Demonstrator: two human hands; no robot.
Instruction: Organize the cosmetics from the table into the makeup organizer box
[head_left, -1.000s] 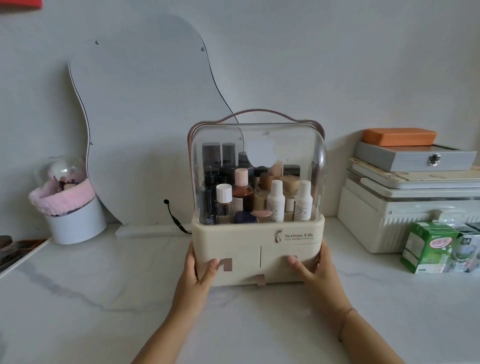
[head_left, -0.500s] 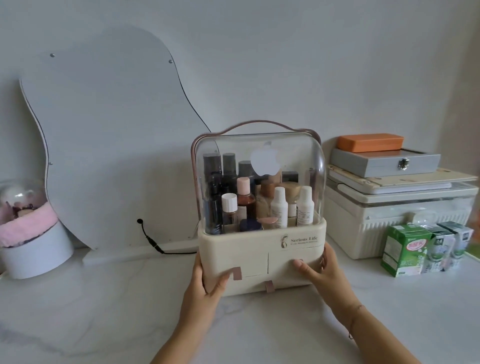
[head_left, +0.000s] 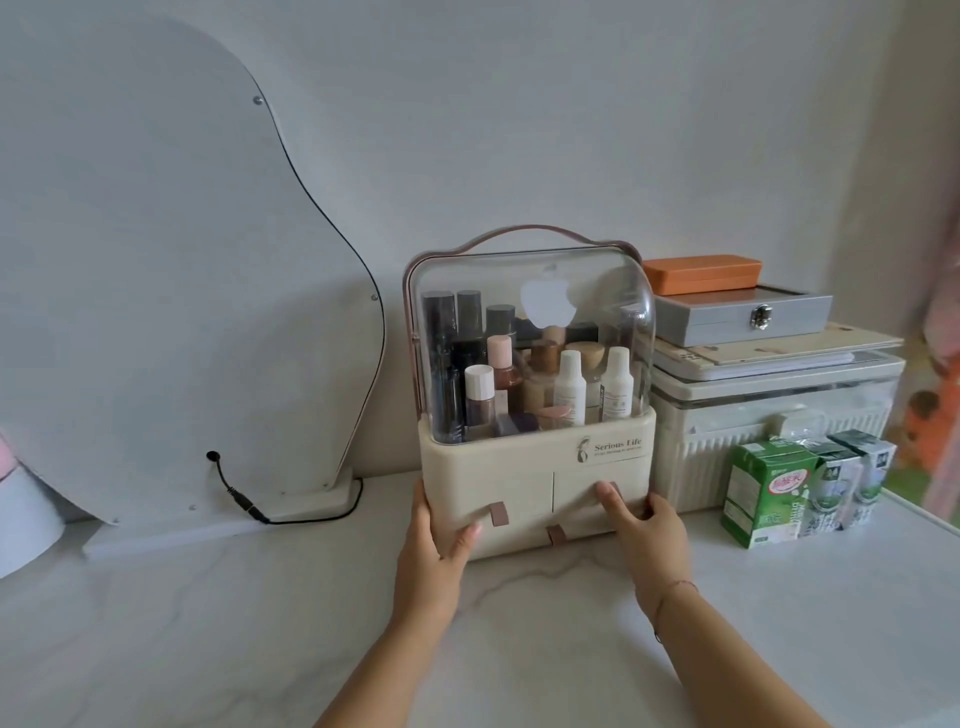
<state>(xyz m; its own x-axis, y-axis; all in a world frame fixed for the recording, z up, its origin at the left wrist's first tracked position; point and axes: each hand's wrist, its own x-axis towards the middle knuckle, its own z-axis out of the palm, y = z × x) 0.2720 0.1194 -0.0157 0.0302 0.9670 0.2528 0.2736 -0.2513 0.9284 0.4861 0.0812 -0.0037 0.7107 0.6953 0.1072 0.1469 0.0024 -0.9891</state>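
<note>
The cream makeup organizer box stands upright on the marble table, its clear domed lid closed and a pink handle on top. Several cosmetics bottles stand packed inside behind the lid. My left hand clasps the box's lower left corner. My right hand clasps the lower right corner, its fingers lying over the right drawer front. Both drawers look closed.
A wavy mirror with a black cable leans on the wall at left. Just right of the box is a white ribbed bin stacked with a grey case and an orange box. Green cartons stand in front of the bin.
Both hands have slid the organizer box to the right and back, toward the wall, until it is close beside the white bin. The camera view has turned right with it.
</note>
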